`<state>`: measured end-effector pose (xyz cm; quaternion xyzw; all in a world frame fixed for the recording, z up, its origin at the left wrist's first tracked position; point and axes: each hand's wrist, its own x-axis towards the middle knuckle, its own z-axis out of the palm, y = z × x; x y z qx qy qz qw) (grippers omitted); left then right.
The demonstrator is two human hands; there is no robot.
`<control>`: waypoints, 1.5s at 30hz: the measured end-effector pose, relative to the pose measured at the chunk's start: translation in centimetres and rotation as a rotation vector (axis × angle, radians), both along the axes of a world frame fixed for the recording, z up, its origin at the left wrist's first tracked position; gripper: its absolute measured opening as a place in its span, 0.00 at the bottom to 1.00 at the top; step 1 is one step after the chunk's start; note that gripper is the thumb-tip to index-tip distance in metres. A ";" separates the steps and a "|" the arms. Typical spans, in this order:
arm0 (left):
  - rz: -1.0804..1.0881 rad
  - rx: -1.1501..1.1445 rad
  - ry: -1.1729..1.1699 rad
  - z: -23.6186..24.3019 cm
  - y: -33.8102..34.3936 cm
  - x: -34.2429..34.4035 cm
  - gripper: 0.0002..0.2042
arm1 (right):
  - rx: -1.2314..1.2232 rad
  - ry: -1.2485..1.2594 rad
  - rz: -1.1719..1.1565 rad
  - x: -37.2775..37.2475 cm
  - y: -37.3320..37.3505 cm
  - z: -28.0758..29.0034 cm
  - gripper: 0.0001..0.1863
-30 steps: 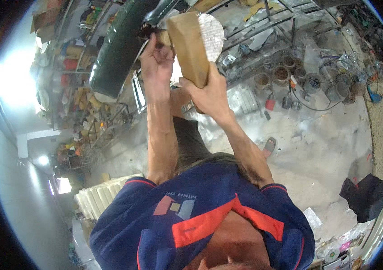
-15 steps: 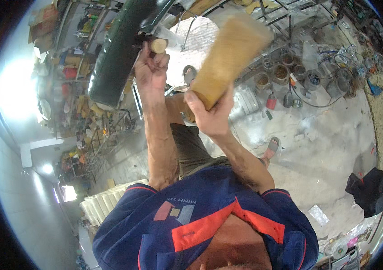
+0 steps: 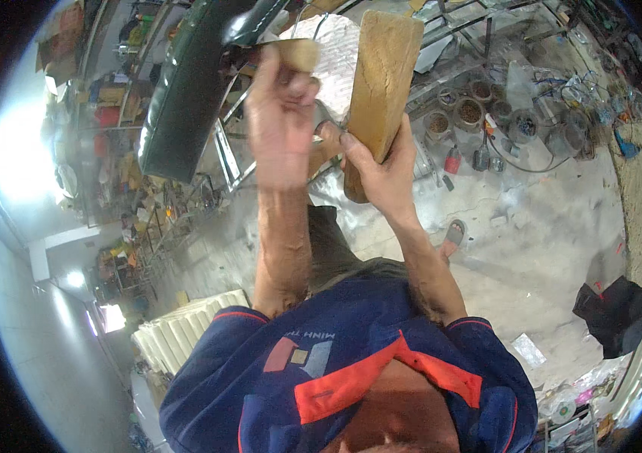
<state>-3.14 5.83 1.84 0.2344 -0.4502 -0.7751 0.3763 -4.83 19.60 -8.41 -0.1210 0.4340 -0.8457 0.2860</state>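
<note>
Wooden block [image 3: 386,83]: right of the landmark, the dark green padded panel [image 3: 189,94], and well apart from it. Long axis runs away from the wearer, far end leaning slightly to the right; near end drops below the gripping thumb.

Right hand [image 3: 387,172]: wrapped about the block's near part, thumb across its face.

Wooden handle [image 3: 303,54]: just right of the panel's upper part, between panel and block, apart from the block. Long axis roughly crosswise; rounded butt points right, toward the block, other end toward the panel.

Left hand [image 3: 283,124]: fingers curled, pinching the handle near the panel's right side. It is blurred, so exact finger placement and whatever the handle carries at its far end cannot be told.

Step in hand (judged): 2-handed work at the panel, handle as the held tool, block as the striker; contact between the 2 not made at this instant. Next move would call for a steady left pinch, the handle's axis held constant, and the block's broad side squared to the butt, clear of the fingers.

Outward: white sheet-like surface [image 3: 334,64] right of the panel, behind the block; containers [image 3: 469,113] farther right, on the floor [image 3: 532,204].
</note>
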 end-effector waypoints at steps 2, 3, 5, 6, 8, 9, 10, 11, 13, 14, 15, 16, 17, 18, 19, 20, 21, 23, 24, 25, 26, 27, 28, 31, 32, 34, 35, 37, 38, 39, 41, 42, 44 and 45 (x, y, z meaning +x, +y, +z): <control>-0.051 0.075 0.022 -0.8 -0.1 0.2 0.11 | 0.047 0.096 -0.017 -0.3 0.1 0.1 0.30; -0.110 0.132 0.067 -1.1 0.0 0.6 0.12 | 0.099 0.214 -0.050 -0.4 0.5 0.1 0.29; 0.004 0.160 0.034 -0.9 0.0 1.4 0.15 | 0.206 0.449 -0.113 -0.6 1.2 0.6 0.26; 0.057 0.174 0.021 -0.7 0.0 1.7 0.16 | 0.213 0.398 -0.075 -0.5 1.6 0.8 0.27; 0.121 0.145 -0.043 -0.4 -0.2 1.6 0.18 | 0.224 0.294 -0.001 0.0 2.3 1.2 0.29; 0.157 0.121 -0.069 -0.2 -0.4 1.7 0.18 | 0.136 0.214 0.020 0.4 2.5 1.2 0.31; 0.054 0.169 0.050 -0.5 -1.7 2.3 0.17 | 0.047 0.136 0.037 0.8 2.6 0.9 0.32; -0.026 0.194 0.126 -1.2 -2.3 2.7 0.17 | -0.042 0.059 0.054 1.1 2.8 0.6 0.34; -0.200 0.219 0.266 -1.1 -3.4 2.4 0.17 | -0.020 0.127 0.065 1.3 2.9 0.3 0.35; -0.240 0.234 0.329 -1.7 -3.4 2.4 0.17 | -0.008 0.162 0.070 1.4 2.9 0.2 0.36; -0.244 0.258 0.343 -2.0 -3.0 2.1 0.18 | 0.029 0.164 0.066 1.6 3.0 0.0 0.35; -0.247 0.283 0.358 -2.2 -2.8 1.8 0.19 | 0.066 0.165 0.063 1.7 3.0 -0.2 0.35; -0.249 0.307 0.373 -2.4 -2.6 1.6 0.20 | 0.102 0.167 0.062 1.9 3.0 -0.4 0.34; -0.322 0.265 0.360 -2.5 -3.0 1.8 0.21 | 0.105 0.171 0.051 2.0 3.0 -0.5 0.34; -0.316 0.233 0.342 -2.7 -3.6 1.8 0.21 | 0.108 0.175 0.041 2.2 3.1 -0.7 0.34; -0.309 0.202 0.324 -2.8 -4.2 1.7 0.21 | 0.111 0.179 0.033 2.3 3.1 -0.7 0.34; -0.297 0.175 0.306 -2.8 -4.3 1.6 0.21 | 0.111 0.194 0.025 2.3 3.1 -0.6 0.33; -0.213 0.120 0.217 -2.9 -4.4 1.9 0.20 | 0.112 0.224 0.011 2.2 3.1 -0.2 0.31; -0.170 0.091 0.176 -2.7 -4.2 2.0 0.19 | 0.062 0.189 -0.001 2.3 2.9 -0.4 0.30; -0.112 0.065 0.119 -3.0 -3.7 1.9 0.19 | 0.013 0.154 -0.013 2.6 2.5 -1.1 0.29; -0.054 0.039 0.062 -3.5 -3.0 1.7 0.19 | -0.035 0.119 -0.024 2.8 2.3 -1.5 0.28; 0.006 0.013 0.004 -3.7 -2.7 1.6 0.18 | -0.006 0.130 -0.020 2.8 2.2 -1.7 0.28; -0.051 0.046 0.041 -4.2 -3.5 2.1 0.18 | 0.024 0.140 -0.016 2.8 2.3 -1.9 0.27; -0.072 0.042 0.095 -3.8 -3.6 2.5 0.18 | 0.079 0.191 -0.010 2.7 2.2 -2.9 0.27; -0.090 0.052 0.126 -3.7 -3.9 2.4 0.18 | 0.079 0.196 -0.007 2.7 2.1 -3.1 0.27; -0.122 0.067 0.190 -3.3 -4.7 2.2 0.17 | 0.064 0.187 0.002 2.6 2.0 -2.9 0.27; -0.136 0.090 0.210 -3.2 -4.9 2.2 0.18 | 0.058 0.187 0.002 2.5 2.0 -2.6 0.27; -0.165 0.131 0.258 -2.9 -5.4 1.8 0.18 | 0.053 0.199 -0.007 2.3 2.1 -1.9 0.28; -0.198 0.142 0.285 -2.6 -5.7 1.7 0.18 | 0.045 0.194 -0.013 2.1 2.2 -1.4 0.28; -0.231 0.155 0.310 -2.4 -5.9 1.6 0.18 | 0.039 0.189 -0.020 2.0 2.3 -0.8 0.28; -0.200 0.148 0.273 -2.5 -6.1 1.6 0.18 | 0.010 0.144 -0.033 1.7 2.4 1.1 0.29; -0.135 0.127 0.206 -2.7 -6.0 1.6 0.18 | 0.032 0.232 -0.106 1.7 2.2 1.8 0.29; -0.057 0.078 0.122 -2.6 -5.9 1.9 0.18 | 0.074 0.407 -0.255 1.8 1.5 2.8 0.30; -0.049 0.055 0.102 -2.6 -5.7 1.9 0.18 | 0.079 0.386 -0.218 2.0 1.0 2.8 0.30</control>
